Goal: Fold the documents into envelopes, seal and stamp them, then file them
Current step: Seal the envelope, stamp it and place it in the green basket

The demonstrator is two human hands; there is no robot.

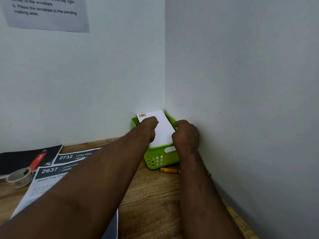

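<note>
Both my hands are on the white envelope (163, 128), which lies across the top of the green basket (159, 158) tucked into the corner where the two walls meet: my left hand (149, 128) is curled over its left edge just below the stamp (142, 115), and my right hand (186, 135) is curled at its right edge against the side wall. On the wooden surface (155, 195) an orange crayon (170, 170) lies just in front of the basket. Off to the left are the printed documents (51, 175) headed 2732 and 2637, a roll of tape (19, 177) and a dark booklet (20, 159).
</note>
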